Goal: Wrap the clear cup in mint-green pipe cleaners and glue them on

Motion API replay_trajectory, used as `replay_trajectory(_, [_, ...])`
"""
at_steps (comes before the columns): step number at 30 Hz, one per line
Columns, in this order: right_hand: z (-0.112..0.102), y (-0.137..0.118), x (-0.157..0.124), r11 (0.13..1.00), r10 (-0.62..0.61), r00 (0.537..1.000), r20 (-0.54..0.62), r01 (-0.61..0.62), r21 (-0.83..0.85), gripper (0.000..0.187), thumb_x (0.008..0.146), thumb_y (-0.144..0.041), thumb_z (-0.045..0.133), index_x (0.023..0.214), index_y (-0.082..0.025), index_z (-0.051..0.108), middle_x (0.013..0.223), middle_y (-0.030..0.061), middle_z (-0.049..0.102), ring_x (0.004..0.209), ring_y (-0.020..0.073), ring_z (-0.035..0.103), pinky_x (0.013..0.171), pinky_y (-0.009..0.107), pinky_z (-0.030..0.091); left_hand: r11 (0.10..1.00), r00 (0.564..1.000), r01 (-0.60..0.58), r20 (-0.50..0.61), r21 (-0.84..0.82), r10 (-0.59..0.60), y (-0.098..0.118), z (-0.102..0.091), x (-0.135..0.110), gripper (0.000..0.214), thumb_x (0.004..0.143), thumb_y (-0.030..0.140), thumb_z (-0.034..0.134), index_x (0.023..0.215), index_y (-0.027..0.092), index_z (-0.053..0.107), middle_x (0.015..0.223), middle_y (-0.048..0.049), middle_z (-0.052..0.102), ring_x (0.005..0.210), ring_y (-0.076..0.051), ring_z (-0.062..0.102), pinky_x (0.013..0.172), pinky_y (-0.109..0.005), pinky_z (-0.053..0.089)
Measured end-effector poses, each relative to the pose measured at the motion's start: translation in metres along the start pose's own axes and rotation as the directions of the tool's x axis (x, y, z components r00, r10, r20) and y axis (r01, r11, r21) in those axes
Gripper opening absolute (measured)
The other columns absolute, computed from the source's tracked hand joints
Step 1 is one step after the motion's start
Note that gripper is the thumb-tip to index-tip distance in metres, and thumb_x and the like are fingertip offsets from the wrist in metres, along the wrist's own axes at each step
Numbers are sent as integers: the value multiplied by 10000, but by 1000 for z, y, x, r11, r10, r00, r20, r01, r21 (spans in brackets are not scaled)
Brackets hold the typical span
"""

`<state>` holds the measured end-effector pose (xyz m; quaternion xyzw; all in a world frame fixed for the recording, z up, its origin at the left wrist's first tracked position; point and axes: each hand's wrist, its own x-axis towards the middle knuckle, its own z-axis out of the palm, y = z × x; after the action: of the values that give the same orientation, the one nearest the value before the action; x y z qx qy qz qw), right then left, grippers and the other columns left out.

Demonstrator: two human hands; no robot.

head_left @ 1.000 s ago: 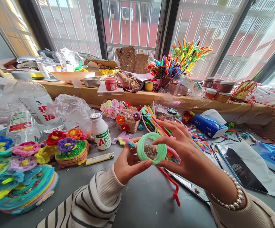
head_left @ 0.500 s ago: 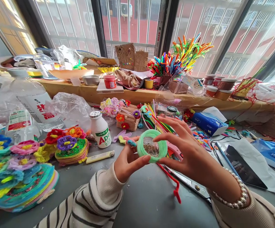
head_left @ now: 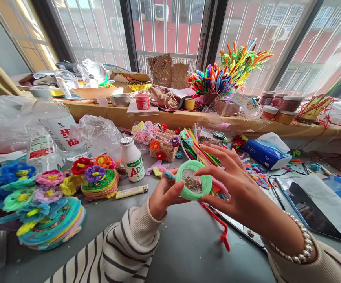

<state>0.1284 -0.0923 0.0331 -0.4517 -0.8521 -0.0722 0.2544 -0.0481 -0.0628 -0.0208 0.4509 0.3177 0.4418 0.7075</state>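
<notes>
In front of me I hold a light green ring [head_left: 185, 192], wound from what looks like a fine strand, tilted so its round opening faces me. My left hand [head_left: 164, 194] grips its left side, thumb across the near edge, other fingers mostly hidden behind it. A fuzzy blue piece sits at a finger of that hand. My right hand [head_left: 233, 186] holds the ring's right side between forefinger and thumb, the remaining fingers raised and bent. Below the right hand a red pipe cleaner [head_left: 225, 234] lies on the grey table [head_left: 185, 251].
Pipe-cleaner flowers [head_left: 49, 192] on stacked discs stand left. Nearby are a white bottle [head_left: 132, 161], a lighter [head_left: 132, 191] and a large clear bottle [head_left: 60, 127]. A phone-like dark screen [head_left: 308, 206] and blue tissue pack [head_left: 266, 151] lie right. Pipe cleaners [head_left: 211, 80] crowd the ledge.
The view has shifted a little, so everything appears slightly further right. My left thumb has moved up along the green ring's left edge. Both hands keep their hold.
</notes>
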Motion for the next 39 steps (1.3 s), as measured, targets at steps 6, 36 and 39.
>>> replay_trajectory(6, [5, -5, 1, 999, -6, 1000, -11, 5, -33, 284, 738, -279, 576, 1018, -272, 528, 1364, 57, 310, 1269, 282, 204, 1004, 581, 162, 999, 997, 26, -78, 29, -24, 3, 3, 1, 518, 593, 445, 671, 1001, 194, 475, 892, -43, 634, 788, -207, 625, 654, -315, 522])
replay_trajectory(36, [15, -1, 2, 977, 143, 982, -127, -160, -140, 552, 692, -441, 584, 1173, -210, 442, 1383, 65, 270, 1273, 262, 177, 1023, 535, 160, 977, 925, -204, -315, 63, 213, 4, 7, 6, 537, 510, 292, 743, 952, 136, 481, 752, -24, 652, 654, -168, 641, 622, -266, 542])
replay_trajectory(39, [13, 1, 2, 978, 150, 983, -109, -164, -132, 557, 688, -450, 586, 1164, -194, 454, 1379, 81, 278, 1267, 269, 195, 1019, 526, 179, 984, 915, -177, -362, 29, 176, 6, 7, 6, 506, 507, 300, 741, 923, 152, 493, 720, 0, 647, 610, -159, 640, 538, -239, 543])
